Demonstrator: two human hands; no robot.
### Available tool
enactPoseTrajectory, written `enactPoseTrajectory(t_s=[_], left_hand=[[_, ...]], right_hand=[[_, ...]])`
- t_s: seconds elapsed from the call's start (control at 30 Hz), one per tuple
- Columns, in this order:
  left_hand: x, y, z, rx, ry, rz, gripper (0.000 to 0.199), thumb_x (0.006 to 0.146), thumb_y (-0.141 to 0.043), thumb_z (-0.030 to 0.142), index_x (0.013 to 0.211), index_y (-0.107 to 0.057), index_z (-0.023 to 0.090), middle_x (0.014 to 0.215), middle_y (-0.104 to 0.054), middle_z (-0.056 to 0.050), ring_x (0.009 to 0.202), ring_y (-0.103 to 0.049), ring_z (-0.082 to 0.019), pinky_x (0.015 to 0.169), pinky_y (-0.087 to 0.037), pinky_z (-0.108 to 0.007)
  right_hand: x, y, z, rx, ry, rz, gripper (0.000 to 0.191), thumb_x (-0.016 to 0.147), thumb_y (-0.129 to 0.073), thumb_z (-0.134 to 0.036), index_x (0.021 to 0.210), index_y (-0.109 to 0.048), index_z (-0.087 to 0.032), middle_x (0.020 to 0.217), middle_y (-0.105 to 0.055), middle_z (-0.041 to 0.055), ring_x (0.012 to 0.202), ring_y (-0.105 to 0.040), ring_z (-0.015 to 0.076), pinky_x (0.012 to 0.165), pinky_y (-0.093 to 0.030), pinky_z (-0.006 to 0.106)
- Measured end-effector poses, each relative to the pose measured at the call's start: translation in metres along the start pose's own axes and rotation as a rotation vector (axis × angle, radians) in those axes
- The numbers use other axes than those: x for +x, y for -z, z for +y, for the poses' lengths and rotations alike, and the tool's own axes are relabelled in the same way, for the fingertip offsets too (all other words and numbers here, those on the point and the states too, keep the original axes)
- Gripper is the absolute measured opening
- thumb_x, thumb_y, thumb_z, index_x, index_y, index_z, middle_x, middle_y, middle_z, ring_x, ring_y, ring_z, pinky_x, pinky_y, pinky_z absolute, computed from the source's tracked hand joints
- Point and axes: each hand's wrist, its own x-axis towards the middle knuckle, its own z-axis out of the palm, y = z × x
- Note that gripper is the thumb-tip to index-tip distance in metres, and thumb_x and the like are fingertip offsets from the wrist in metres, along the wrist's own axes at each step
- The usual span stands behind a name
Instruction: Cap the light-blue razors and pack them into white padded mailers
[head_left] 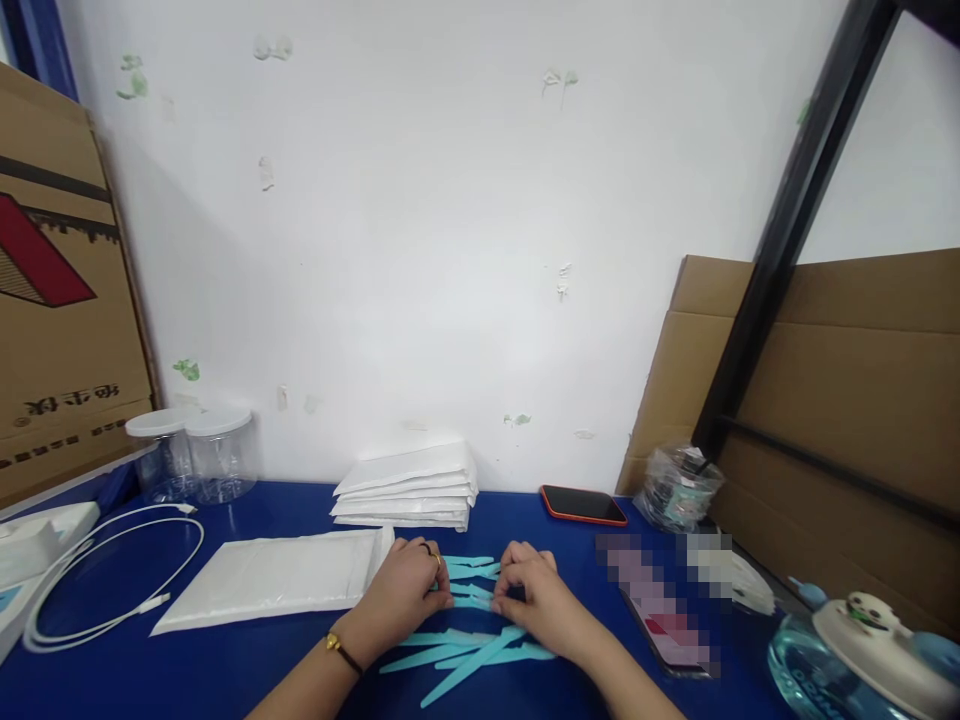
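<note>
Closely pinched, the thumb and fingers of the left hand (409, 585) meet one end of a turquoise stick (472, 602), and those of the right hand (534, 590) meet its other end, so it lies level between them, just over the blue table (360, 695). A dark cord with a gold bead circles the left wrist, and a ring shows on that hand. Just behind the held piece, more sticks (469, 562) lie between the hands; in front, toward the table's near side, a loose pile (465, 655) of them crosses and overlaps.

Left of the left hand, a white mailer (300, 570) lies flat, and a stack (405, 490) of similar ones sits at the table's back edge, by the wall (420, 250). Farther left is a looped white cable (112, 580); two clear jars (221, 460) with white lids stand side by side near the back left corner, before a carton (60, 250).

Right of the right hand, a phone (583, 505) in a red-edged case lies near the back edge, with a partly blurred pink packet (664, 610) nearer. A wrapped item (681, 490) stands toward the back right corner, and a panda-topped pot (847, 650) sits at the right side
</note>
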Motion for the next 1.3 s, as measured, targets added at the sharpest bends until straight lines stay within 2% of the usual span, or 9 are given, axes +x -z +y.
enactPoseTrajectory(t_s=[0.23,0.43,0.53,0.7,0.8,0.9,1.07,1.2,1.3], left_hand=[[0.004,0.005,-0.007,-0.041,0.089,0.092,0.019,0.073,-0.065,0.039,0.086,-0.065,0.025,0.090,-0.062,0.001,0.088,-0.053,-0.018,0.078,-0.031,-0.031],[-0.008,0.009,0.012,-0.103,-0.030,-0.034,0.030,0.068,-0.067,0.052,0.079,-0.065,0.024,0.084,-0.061,0.001,0.083,-0.053,-0.017,0.075,-0.032,-0.028],[-0.012,0.009,0.019,-0.110,-0.086,-0.087,0.033,0.067,-0.067,0.054,0.083,-0.065,0.024,0.084,-0.062,0.002,0.081,-0.054,-0.016,0.075,-0.033,-0.027],[-0.009,0.007,0.020,-0.104,-0.087,-0.099,0.017,0.078,-0.060,0.040,0.078,-0.063,0.024,0.083,-0.064,0.002,0.086,-0.055,-0.017,0.078,-0.032,-0.029],[-0.004,0.009,0.012,-0.069,-0.041,-0.070,0.019,0.078,-0.058,0.041,0.075,-0.063,0.023,0.083,-0.065,0.001,0.085,-0.055,-0.017,0.078,-0.032,-0.029],[-0.002,0.017,0.002,-0.042,0.054,-0.031,0.020,0.078,-0.056,0.041,0.077,-0.064,0.023,0.083,-0.065,0.000,0.084,-0.055,-0.017,0.078,-0.033,-0.029],[-0.007,0.024,0.000,-0.020,0.141,0.061,0.031,0.066,-0.066,0.045,0.087,-0.062,0.024,0.087,-0.063,0.001,0.084,-0.055,-0.019,0.071,-0.033,-0.027],[-0.013,0.018,0.004,0.048,0.092,-0.068,0.017,0.066,-0.066,0.040,0.071,-0.064,0.024,0.076,-0.064,0.002,0.073,-0.055,-0.017,0.069,-0.032,-0.028],[-0.013,0.011,0.008,0.038,0.080,-0.108,0.009,0.070,-0.062,0.032,0.069,-0.065,0.024,0.072,-0.064,0.002,0.069,-0.055,-0.016,0.066,-0.032,-0.027]], right_hand=[[-0.004,0.024,0.022,-0.054,-0.136,0.083,0.008,0.077,-0.065,-0.029,0.072,-0.066,-0.023,0.093,-0.058,-0.0003,0.093,-0.052,0.0191,0.083,-0.028,0.034],[-0.012,0.023,0.008,0.014,0.013,-0.131,0.021,0.061,-0.078,-0.038,0.071,-0.067,-0.023,0.093,-0.056,-0.0018,0.095,-0.050,0.0198,0.085,-0.028,0.032],[-0.012,0.019,0.005,0.046,0.020,-0.161,0.019,0.064,-0.077,-0.035,0.067,-0.065,-0.022,0.091,-0.056,-0.0028,0.094,-0.050,0.0182,0.085,-0.028,0.030],[-0.009,0.021,0.006,0.090,0.025,-0.088,0.015,0.072,-0.072,-0.033,0.070,-0.063,-0.022,0.093,-0.056,-0.0033,0.096,-0.050,0.0178,0.085,-0.027,0.030],[-0.008,0.024,0.012,0.051,0.029,-0.065,0.014,0.075,-0.070,-0.033,0.070,-0.063,-0.022,0.093,-0.056,-0.0030,0.096,-0.049,0.0183,0.084,-0.028,0.031],[-0.006,0.026,0.023,-0.013,-0.035,0.017,0.013,0.076,-0.068,-0.031,0.070,-0.063,-0.021,0.092,-0.056,-0.0017,0.094,-0.050,0.0183,0.084,-0.028,0.032],[-0.004,0.025,0.030,-0.033,-0.084,0.124,0.010,0.076,-0.066,-0.030,0.074,-0.063,-0.022,0.092,-0.056,-0.0006,0.091,-0.052,0.0190,0.085,-0.030,0.035],[-0.006,0.022,0.017,-0.011,-0.061,0.098,0.010,0.081,-0.059,-0.028,0.075,-0.064,-0.022,0.093,-0.057,0.0002,0.091,-0.052,0.0182,0.085,-0.031,0.034],[-0.008,0.017,0.004,0.027,-0.032,0.050,0.010,0.082,-0.059,-0.030,0.076,-0.065,-0.024,0.094,-0.057,-0.0005,0.092,-0.052,0.0179,0.085,-0.031,0.033]])
